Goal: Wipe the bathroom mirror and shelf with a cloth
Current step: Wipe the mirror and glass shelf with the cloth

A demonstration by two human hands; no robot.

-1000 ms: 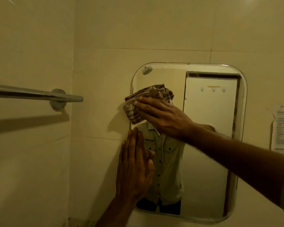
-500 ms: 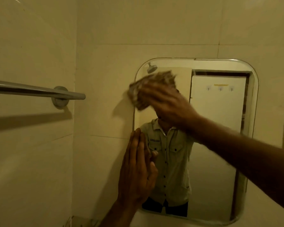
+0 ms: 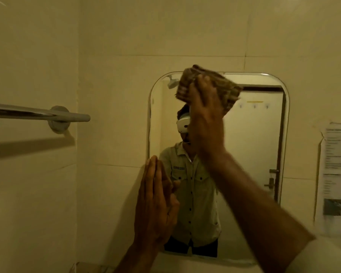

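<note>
Right hand (image 3: 204,115) presses bunched brown striped cloth (image 3: 208,86) against top edge of rounded-corner wall mirror (image 3: 264,144). Left hand (image 3: 156,203) flat, fingers up, on mirror's lower left edge. Chrome towel bar (image 3: 37,113) on left tiled wall. Printed paper notice (image 3: 337,174) right of mirror.

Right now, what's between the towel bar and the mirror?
Only bare tiled wall lies between the towel bar and the mirror, seen in the head view.
</note>
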